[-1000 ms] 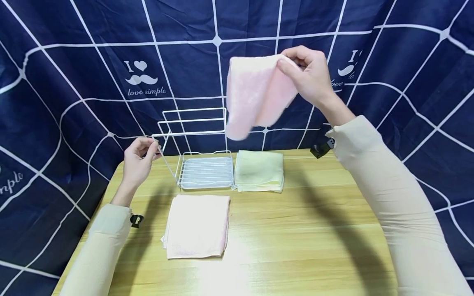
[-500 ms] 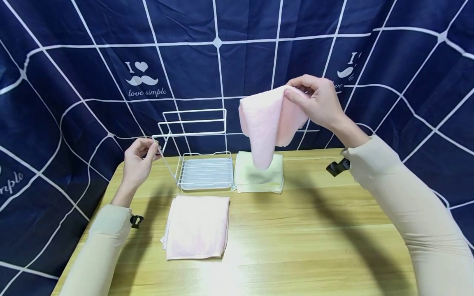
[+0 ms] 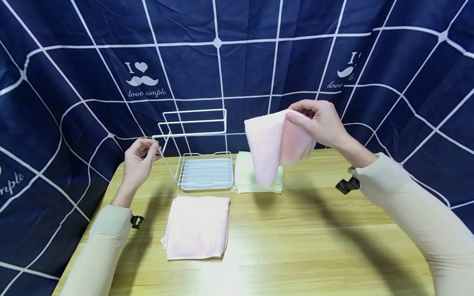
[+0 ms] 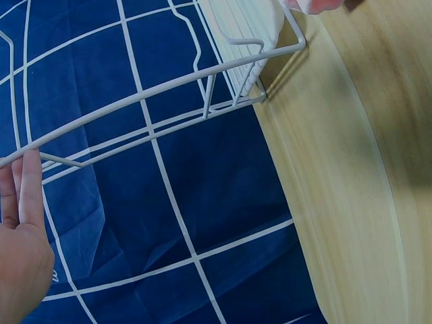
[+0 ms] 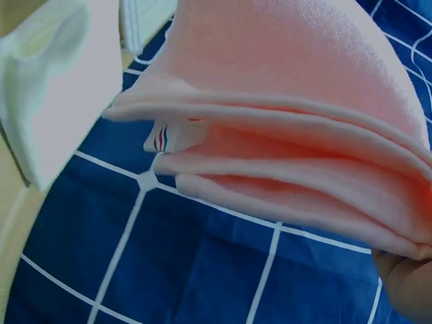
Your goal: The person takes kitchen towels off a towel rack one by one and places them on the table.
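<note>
My right hand [image 3: 321, 123] pinches a folded pink towel [image 3: 264, 144] by its top edge, and the cloth hangs down in the air. In the head view its lower end overlaps a folded pale green towel [image 3: 244, 176] on the table. Folded layers and a small striped tag [image 5: 162, 138] show in the right wrist view. At the left, my left hand [image 3: 138, 160] pinches the upright of a white wire rack [image 3: 192, 134], thumb and fingers at its upper front corner. A tray [image 3: 207, 174] sits in the rack's base.
A second folded pink towel [image 3: 198, 228] lies flat on the wooden table [image 3: 314, 246] in front of the rack. The green towel lies right beside the rack's base. Behind and at both sides hangs a dark blue curtain [image 3: 248, 74] with white lines.
My right hand has come down and slightly to the right with the pink towel, from high before the curtain to over the green towel. My left hand and the rack stay put.
</note>
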`<move>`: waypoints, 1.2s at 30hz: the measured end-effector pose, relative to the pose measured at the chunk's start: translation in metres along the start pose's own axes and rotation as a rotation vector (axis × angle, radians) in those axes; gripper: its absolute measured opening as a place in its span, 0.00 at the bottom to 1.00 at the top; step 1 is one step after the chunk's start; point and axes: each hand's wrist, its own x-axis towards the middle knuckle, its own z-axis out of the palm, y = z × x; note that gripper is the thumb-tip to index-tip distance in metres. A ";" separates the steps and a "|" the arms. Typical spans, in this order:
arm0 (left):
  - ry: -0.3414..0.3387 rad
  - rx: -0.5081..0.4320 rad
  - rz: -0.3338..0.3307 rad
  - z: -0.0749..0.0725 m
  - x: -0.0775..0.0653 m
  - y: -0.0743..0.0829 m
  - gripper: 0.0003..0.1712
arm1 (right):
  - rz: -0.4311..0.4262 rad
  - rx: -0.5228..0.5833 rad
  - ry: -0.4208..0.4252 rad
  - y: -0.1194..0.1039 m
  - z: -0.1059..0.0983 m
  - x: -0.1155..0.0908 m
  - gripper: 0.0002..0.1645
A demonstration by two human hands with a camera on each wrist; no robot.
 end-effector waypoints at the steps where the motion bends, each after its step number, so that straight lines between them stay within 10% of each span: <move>1: 0.000 0.000 0.000 0.000 0.000 0.000 0.10 | 0.012 -0.006 -0.008 0.001 0.000 -0.003 0.08; 36: -0.005 0.028 0.031 -0.001 0.001 -0.003 0.07 | 0.149 0.239 -0.322 0.012 0.027 -0.092 0.04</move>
